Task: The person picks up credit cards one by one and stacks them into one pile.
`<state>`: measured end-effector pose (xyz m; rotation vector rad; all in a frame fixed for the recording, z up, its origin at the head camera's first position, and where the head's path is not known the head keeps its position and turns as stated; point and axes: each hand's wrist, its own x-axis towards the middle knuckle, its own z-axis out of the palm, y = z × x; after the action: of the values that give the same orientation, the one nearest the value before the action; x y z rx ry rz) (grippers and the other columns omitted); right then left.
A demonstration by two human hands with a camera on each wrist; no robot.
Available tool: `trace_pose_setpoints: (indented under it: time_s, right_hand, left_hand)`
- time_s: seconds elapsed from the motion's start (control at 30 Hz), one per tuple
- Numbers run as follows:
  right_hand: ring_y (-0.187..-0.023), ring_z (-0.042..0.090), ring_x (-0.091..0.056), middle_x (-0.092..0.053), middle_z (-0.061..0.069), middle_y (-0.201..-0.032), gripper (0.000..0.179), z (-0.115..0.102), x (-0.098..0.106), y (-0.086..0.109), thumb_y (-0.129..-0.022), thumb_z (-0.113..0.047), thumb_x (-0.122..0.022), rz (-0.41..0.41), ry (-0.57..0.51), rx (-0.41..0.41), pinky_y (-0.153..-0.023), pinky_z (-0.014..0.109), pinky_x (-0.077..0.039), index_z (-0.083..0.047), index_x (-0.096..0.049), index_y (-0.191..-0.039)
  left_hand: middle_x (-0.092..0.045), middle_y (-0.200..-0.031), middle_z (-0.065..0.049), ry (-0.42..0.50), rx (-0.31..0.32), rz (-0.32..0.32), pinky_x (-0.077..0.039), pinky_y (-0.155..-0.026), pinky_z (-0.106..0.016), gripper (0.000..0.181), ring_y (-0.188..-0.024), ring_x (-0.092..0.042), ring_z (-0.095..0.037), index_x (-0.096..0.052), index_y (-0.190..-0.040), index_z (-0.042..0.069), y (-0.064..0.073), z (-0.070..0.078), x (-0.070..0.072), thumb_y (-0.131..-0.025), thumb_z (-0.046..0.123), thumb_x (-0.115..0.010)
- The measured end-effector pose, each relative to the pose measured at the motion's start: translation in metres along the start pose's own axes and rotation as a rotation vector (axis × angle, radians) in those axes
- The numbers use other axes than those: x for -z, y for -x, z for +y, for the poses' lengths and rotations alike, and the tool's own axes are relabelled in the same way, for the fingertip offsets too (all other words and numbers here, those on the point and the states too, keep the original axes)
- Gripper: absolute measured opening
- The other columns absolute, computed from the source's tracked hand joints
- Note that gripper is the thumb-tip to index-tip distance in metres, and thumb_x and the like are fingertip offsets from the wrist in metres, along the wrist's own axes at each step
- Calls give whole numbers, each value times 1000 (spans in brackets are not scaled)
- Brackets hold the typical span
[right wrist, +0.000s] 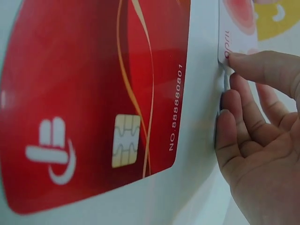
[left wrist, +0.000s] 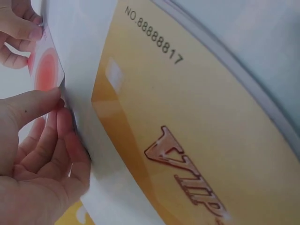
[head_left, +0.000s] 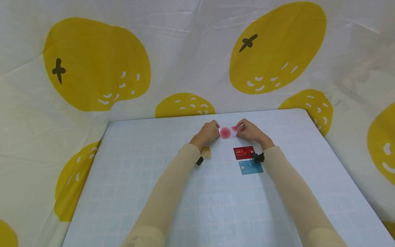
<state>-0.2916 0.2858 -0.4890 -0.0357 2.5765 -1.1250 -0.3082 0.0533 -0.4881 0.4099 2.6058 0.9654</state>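
Observation:
A pale pink card with a red circle is held between both hands near the back of the table. My left hand pinches its left end between thumb and fingers, and my right hand pinches its right end. The word "april" is printed at the right end in the right wrist view. Just below the left hand lies a gold VIP card, partly hidden by the sleeve in the head view. A red VIP card lies below the right hand, with a blue card in front of it.
The table has a pale blue cover with a faint grid. White cloth with yellow fruit prints hangs behind and at the sides. A black wrist strap piece overlaps the red and blue cards in the head view.

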Motion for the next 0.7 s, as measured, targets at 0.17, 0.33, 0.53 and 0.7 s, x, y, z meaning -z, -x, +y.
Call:
trace_pose_setpoints:
  time_s: [0.17,0.33,0.53,0.7]
  right_hand:
    - [-114,37,-51,-53,20,-124,41,0,-2,1,-96,-15,-67,10,-24,-7,-101,52,-44,-8,-45,-130]
    - [-111,37,-52,-54,21,-123,39,2,-4,-1,-97,-13,-64,24,-45,-7,-101,52,-44,-6,-45,-131]
    - [-111,36,-54,-54,21,-125,38,3,-6,3,-98,-15,-62,58,-75,-9,-101,51,-45,-6,-47,-133]
    - [-107,33,-58,-56,19,-124,37,4,-9,7,-101,-20,-60,74,-148,-21,-99,47,-47,-7,-50,-134]
  left_hand:
    - [-62,-100,-5,18,-24,18,-50,-89,-35,26,-92,-57,-20,-59,-120,6,0,0,0,-95,9,-64]
    - [-63,-96,-3,84,-9,31,-50,-85,-32,26,-88,-58,-20,-61,-120,6,2,-1,0,-94,9,-64]
    - [-67,-80,-4,232,18,42,-50,-75,-29,27,-72,-60,-17,-64,-119,5,4,-5,1,-92,10,-64]
    - [-70,-81,-4,352,33,55,-53,-70,-25,26,-68,-64,-15,-65,-120,4,7,-10,2,-95,10,-65]
